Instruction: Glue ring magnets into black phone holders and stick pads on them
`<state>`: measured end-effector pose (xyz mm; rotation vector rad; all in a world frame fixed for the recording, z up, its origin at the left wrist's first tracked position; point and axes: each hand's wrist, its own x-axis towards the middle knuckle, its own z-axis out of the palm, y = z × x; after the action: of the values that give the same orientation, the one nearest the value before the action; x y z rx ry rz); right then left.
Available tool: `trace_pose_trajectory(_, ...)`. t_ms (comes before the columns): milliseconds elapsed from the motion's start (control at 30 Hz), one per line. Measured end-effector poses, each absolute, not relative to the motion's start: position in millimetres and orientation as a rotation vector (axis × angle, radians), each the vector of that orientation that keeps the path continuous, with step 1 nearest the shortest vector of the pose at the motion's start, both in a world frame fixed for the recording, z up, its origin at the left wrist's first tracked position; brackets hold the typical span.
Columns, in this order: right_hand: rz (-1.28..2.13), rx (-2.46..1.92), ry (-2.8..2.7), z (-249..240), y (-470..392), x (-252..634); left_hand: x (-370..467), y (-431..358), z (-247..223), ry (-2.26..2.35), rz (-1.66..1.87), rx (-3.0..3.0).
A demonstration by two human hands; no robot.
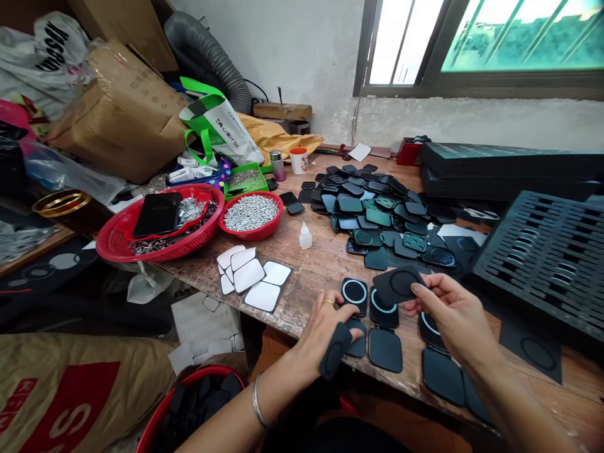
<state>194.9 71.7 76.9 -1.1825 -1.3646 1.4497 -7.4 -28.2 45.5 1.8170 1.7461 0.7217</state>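
The right hand pinches a ringed black sheet by its edge; beside that grip, the left hand spreads loosely at the black cases.

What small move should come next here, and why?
I'd probably lower the black sheet in the right hand onto a nearby case: its pale ring lies uncovered, the sheet bears a similar ring outline, and the left hand is at the cases.
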Motion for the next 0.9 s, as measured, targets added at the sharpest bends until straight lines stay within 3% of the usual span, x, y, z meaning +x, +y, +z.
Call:
trace_pose_trajectory(533,1.855,-1.116,-1.127,68.2,74.3,203.7,-64.6,-16.3,25.3,1.719,1.036,1.069)
trace_pose_trajectory(900,2.208,-0.969,-1.105,86.8,70.6,184.2,-38.6,-29.4,72.5,1.159,0.971,0.542)
